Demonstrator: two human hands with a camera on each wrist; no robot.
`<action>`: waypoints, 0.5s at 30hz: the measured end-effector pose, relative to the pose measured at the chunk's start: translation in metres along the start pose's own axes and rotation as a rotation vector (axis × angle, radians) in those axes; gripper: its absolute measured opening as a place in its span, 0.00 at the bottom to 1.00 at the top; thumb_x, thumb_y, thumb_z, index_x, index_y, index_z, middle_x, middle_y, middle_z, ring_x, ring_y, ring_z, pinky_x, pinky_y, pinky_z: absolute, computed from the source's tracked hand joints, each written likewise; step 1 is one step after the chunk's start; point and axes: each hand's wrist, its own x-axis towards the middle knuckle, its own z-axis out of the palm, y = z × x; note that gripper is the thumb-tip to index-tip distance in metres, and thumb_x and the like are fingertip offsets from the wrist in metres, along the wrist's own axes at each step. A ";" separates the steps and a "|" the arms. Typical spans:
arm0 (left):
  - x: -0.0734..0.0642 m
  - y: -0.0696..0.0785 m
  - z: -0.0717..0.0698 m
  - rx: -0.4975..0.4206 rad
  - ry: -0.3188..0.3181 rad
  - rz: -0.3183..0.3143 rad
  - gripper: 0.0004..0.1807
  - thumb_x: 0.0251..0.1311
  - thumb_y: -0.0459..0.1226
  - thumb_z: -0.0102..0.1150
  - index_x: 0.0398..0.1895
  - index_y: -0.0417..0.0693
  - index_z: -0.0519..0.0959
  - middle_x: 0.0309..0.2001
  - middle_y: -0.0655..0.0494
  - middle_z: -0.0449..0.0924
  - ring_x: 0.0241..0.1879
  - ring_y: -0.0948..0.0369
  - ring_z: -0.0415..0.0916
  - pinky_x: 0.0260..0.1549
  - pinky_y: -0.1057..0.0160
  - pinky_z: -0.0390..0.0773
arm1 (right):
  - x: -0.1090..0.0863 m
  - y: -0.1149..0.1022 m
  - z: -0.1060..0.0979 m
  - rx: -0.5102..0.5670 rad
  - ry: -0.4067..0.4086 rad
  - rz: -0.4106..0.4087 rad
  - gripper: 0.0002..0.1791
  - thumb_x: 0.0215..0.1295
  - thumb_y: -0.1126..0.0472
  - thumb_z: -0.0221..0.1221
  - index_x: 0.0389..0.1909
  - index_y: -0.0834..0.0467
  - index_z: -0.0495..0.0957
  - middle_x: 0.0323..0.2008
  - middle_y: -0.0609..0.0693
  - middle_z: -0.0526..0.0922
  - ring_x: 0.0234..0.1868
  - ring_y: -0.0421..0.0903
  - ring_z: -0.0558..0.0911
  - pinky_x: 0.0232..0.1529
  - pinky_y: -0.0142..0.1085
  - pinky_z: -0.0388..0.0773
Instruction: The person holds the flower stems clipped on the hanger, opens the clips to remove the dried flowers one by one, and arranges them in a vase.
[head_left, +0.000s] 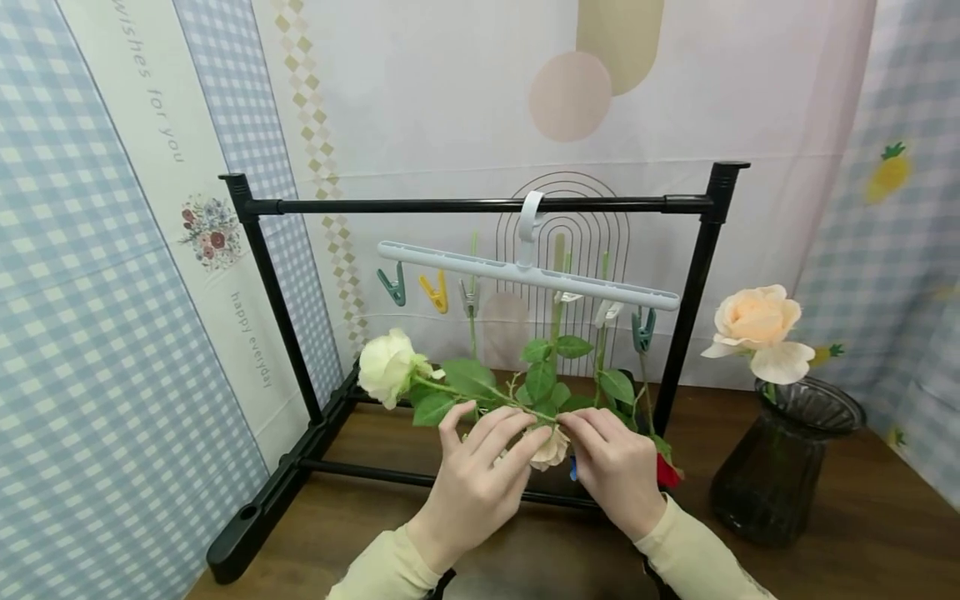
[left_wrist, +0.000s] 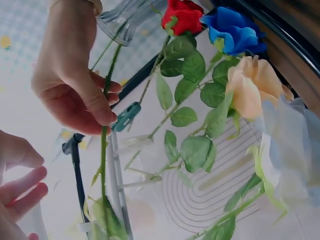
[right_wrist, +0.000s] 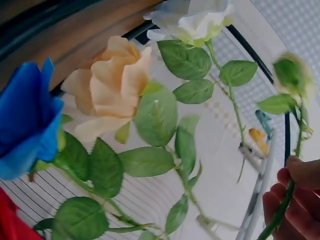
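Right hand (head_left: 618,475) pinches the white rose's stem (left_wrist: 104,160)
Left hand (head_left: 483,479), fingers relaxed, is nearer the bloom (head_left: 387,368).

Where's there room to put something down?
Bare table lies between the rack's left foot and the left sleeve, and right of the vase. It's crowded below the hanger: roses hang behind the left hand and right hand.
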 end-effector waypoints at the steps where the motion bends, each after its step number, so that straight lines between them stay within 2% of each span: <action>1: 0.001 0.001 -0.001 -0.014 0.024 0.011 0.12 0.56 0.33 0.48 0.40 0.50 0.79 0.39 0.55 0.79 0.43 0.59 0.74 0.47 0.47 0.59 | 0.000 0.002 -0.001 0.018 0.003 0.017 0.14 0.65 0.58 0.48 0.29 0.57 0.81 0.25 0.48 0.80 0.23 0.42 0.78 0.17 0.32 0.72; 5: 0.003 0.004 -0.001 -0.051 0.073 0.032 0.11 0.56 0.33 0.48 0.39 0.50 0.79 0.38 0.55 0.79 0.41 0.59 0.75 0.46 0.51 0.62 | 0.000 0.010 -0.006 0.103 -0.014 0.121 0.03 0.53 0.65 0.61 0.30 0.58 0.80 0.25 0.48 0.80 0.24 0.40 0.78 0.23 0.30 0.74; 8: 0.000 0.006 0.003 -0.071 0.093 0.057 0.11 0.57 0.33 0.48 0.38 0.50 0.80 0.37 0.55 0.80 0.40 0.59 0.75 0.44 0.54 0.66 | 0.000 0.016 -0.010 0.182 -0.058 0.239 0.11 0.45 0.71 0.64 0.31 0.59 0.79 0.27 0.47 0.80 0.25 0.37 0.76 0.26 0.23 0.72; 12: -0.004 0.011 0.010 -0.093 0.079 0.094 0.11 0.58 0.34 0.48 0.39 0.51 0.80 0.37 0.56 0.80 0.39 0.60 0.75 0.42 0.58 0.69 | 0.001 0.022 -0.016 0.302 -0.089 0.374 0.11 0.46 0.73 0.63 0.32 0.59 0.77 0.29 0.48 0.79 0.28 0.32 0.76 0.30 0.17 0.71; 15: -0.006 0.015 0.016 -0.117 0.047 0.101 0.11 0.59 0.35 0.47 0.40 0.51 0.79 0.38 0.56 0.79 0.40 0.61 0.75 0.42 0.59 0.70 | 0.004 0.026 -0.022 0.392 -0.093 0.443 0.09 0.50 0.73 0.61 0.32 0.60 0.76 0.28 0.49 0.79 0.27 0.31 0.77 0.28 0.20 0.73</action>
